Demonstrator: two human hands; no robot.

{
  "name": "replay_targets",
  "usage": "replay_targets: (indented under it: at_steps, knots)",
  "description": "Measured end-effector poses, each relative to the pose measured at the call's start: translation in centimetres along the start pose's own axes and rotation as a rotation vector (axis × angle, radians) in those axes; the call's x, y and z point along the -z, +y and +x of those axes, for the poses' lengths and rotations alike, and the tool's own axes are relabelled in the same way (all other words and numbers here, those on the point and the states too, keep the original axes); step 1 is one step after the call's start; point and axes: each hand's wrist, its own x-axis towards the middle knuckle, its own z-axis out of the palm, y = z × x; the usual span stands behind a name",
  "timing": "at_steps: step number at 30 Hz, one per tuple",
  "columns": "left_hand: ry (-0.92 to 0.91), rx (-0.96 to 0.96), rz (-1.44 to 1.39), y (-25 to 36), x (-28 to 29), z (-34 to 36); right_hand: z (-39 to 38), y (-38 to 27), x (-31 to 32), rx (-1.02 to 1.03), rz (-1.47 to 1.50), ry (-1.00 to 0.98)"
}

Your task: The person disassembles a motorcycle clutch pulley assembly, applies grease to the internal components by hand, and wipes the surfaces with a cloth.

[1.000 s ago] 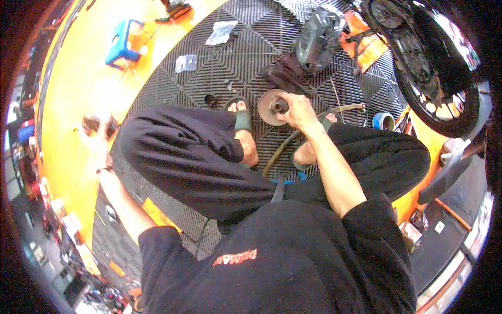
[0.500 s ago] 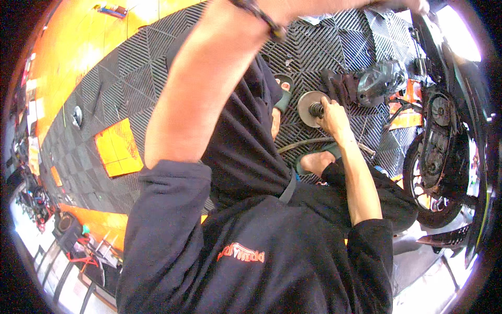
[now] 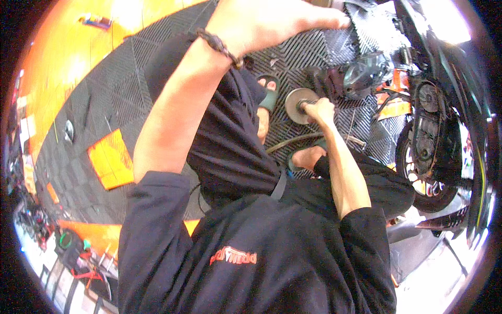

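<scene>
My right hand (image 3: pixel 320 110) is closed on a round metal pulley (image 3: pixel 293 107) with a central hub, above the black grated mat (image 3: pixel 289 57) between my sandalled feet. My left forearm crosses the upper view, and my left hand (image 3: pixel 285 15) reaches toward the top right; its fingers are partly cut off and smeared, so what they touch is unclear. A dark plastic housing (image 3: pixel 366 76) lies on the mat beyond my right hand. A pale hose (image 3: pixel 298 137) curves below the pulley.
A motorcycle (image 3: pixel 429 120) with an exposed drive side and rear wheel stands close on the right. A square orange floor patch (image 3: pixel 110 157) shows at left. Dark equipment (image 3: pixel 73 254) with red parts is at the lower left, and an orange floor (image 3: pixel 63 47) lies beyond the mat.
My left arm swung from the left side up and across toward the top right, then shifted slightly left. My right hand keeps the pulley, and the view has turned.
</scene>
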Motion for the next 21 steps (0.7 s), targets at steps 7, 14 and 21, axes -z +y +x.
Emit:
replay_targets:
  at_steps: [7,14,21]
  knots:
    - [-0.032,-0.061,0.497,-4.3,-4.1,-1.2,0.9,1.2,2.7,0.073,0.106,-0.131]
    - [-0.338,-0.046,0.717,-9.3,-12.1,-3.9,3.2,7.8,7.5,0.048,0.273,0.266]
    - [-0.577,-0.014,0.819,-14.1,-23.2,-7.0,2.0,7.6,8.6,0.078,0.508,0.306]
